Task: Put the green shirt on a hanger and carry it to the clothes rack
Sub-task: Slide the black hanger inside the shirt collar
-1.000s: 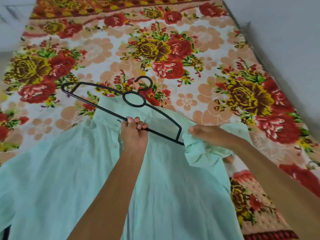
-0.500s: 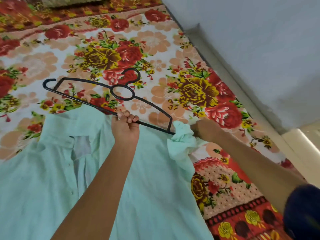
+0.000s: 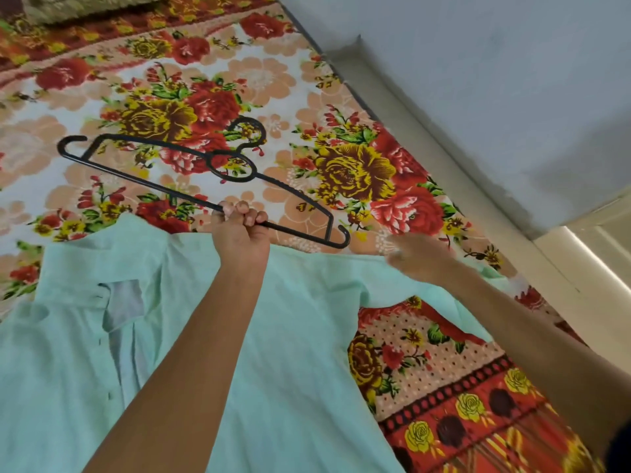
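The light green shirt (image 3: pixel 290 336) lies spread front-up on the bed, collar at the left, one sleeve reaching right. My left hand (image 3: pixel 240 233) is closed around the bottom bar of a black wire hanger (image 3: pixel 143 181), holding it just above the shirt's top edge with its hook pointing away from me. The hanger sits outside the shirt. My right hand (image 3: pixel 420 257) is motion-blurred, fingers stretched over the shirt's right shoulder near the hanger's right tip, gripping nothing that I can see.
The floral bedsheet (image 3: pixel 307 97) covers the bed, which meets a grey wall (image 3: pixel 478 80) along its right side. A patterned cushion or blanket (image 3: pixel 85 5) lies at the far top left. No clothes rack is in view.
The bunched right sleeve has been let go and now lies spread to the right. My left hand lifted the hanger slightly away from the shirt's edge. The view swung right.
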